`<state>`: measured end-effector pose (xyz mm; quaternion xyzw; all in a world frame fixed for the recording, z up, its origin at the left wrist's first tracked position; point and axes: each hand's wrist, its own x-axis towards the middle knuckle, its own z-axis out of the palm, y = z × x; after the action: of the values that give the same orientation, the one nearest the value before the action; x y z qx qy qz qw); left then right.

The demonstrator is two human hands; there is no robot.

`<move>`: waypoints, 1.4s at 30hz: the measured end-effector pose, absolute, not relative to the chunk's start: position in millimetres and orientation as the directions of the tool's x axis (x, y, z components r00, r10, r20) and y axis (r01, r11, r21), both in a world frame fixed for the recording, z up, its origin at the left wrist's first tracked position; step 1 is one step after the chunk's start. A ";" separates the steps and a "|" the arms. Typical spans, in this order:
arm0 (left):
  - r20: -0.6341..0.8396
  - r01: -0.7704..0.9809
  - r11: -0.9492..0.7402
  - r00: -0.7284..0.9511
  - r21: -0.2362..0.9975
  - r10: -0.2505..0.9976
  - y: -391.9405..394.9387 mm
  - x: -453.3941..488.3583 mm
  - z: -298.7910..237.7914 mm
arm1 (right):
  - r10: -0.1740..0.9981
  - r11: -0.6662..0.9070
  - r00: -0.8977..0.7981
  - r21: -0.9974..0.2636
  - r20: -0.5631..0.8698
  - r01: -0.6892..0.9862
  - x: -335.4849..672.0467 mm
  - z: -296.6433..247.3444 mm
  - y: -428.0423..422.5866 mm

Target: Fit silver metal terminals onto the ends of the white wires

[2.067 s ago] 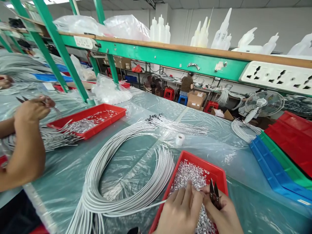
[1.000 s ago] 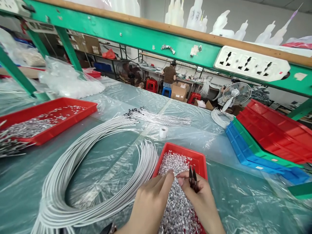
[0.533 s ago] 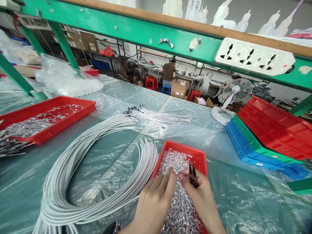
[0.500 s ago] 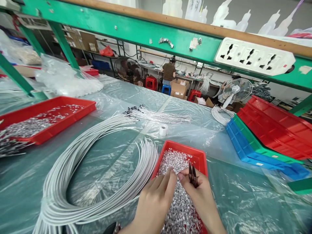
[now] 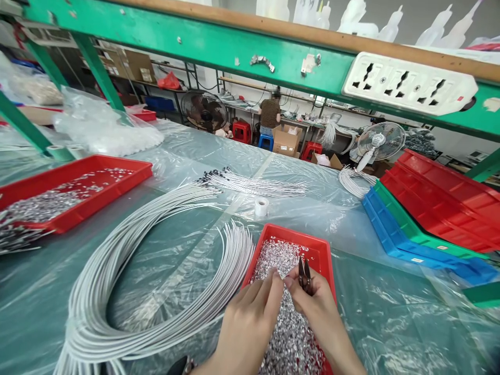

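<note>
My left hand (image 5: pixel 250 315) is closed in a pinch above a red tray (image 5: pixel 321 256) of small shiny metal pieces (image 5: pixel 287 328). What its fingertips hold is too small and covered to make out. My right hand (image 5: pixel 318 302) meets it fingertip to fingertip, thumb and forefinger pinched together. Small dark snips (image 5: pixel 304 276) are tucked in that right hand, their pointed blades up and slightly apart. Left of the hands lies a large coiled bundle of white cables (image 5: pixel 97 291), its cut ends fanned out close to the tray.
Another red tray (image 5: pixel 136 174) with metal pieces sits at the left. A white tape roll (image 5: pixel 261 207) and more cables (image 5: pixel 258 186) lie beyond the hands. Stacked trays (image 5: pixel 441 208) stand right. A green beam with a power strip (image 5: pixel 408 83) crosses above; a person (image 5: pixel 269 113) is far behind.
My right hand and the snips have shifted slightly to the left and up, closer against the left fingertips. My left hand keeps its pinch almost unmoved.
</note>
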<state>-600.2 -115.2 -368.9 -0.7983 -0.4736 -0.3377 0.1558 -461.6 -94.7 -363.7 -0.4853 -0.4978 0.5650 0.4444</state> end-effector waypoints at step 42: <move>0.640 0.832 -0.535 0.333 0.146 0.693 -124.4 -608.3 -365.6 | 0.992 -0.056 -0.116 -0.998 -0.057 0.014 -466.1 -346.4 -102.1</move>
<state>-608.3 -124.4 -365.6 -0.8097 -0.4707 -0.3347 0.1042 -466.1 -102.1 -346.4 -0.4867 -0.5168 0.5396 0.4527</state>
